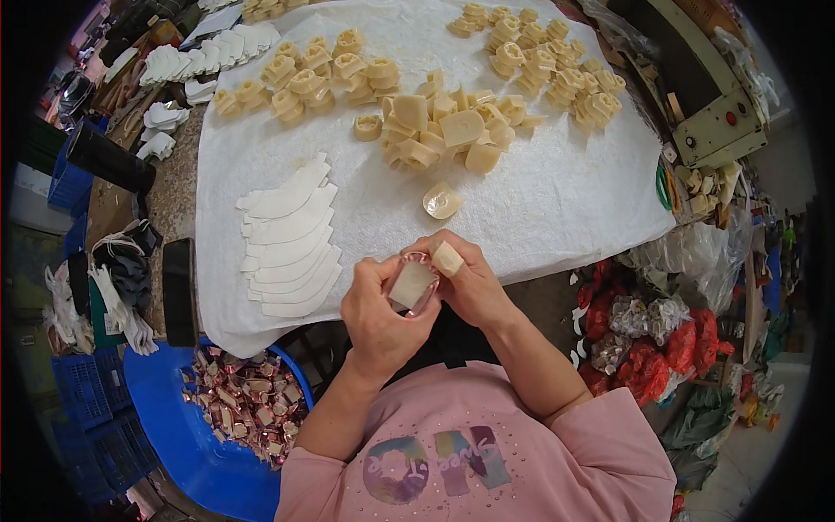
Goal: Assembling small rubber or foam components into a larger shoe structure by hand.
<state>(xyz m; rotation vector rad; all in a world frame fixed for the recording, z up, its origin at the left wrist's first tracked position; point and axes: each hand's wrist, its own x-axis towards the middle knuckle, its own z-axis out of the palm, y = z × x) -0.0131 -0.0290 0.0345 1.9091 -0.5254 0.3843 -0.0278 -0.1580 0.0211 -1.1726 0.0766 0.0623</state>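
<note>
Above the near edge of the white-covered table, my two hands hold a small block, apparently a shoe heel (412, 285), with shiny pink metallic sides and a flat beige face turned up. My left hand (380, 317) wraps its left and near sides, fingers closed. My right hand (480, 289) grips its right side, with a beige wrap (448, 258) around the thumb. Just beyond lies a single cream heel piece (443, 201), its hollow side up. Left of my hands, curved white strips (291, 239) overlap in a row.
Cream heel pieces are heaped mid-table (461, 128), with stacks at far left (304, 83) and far right (531, 52). A blue tub (161, 409) of pink metallic heels stands at lower left. A dark phone-like slab (179, 291) rests by the left edge. Red plastic bags (648, 370) sit at right.
</note>
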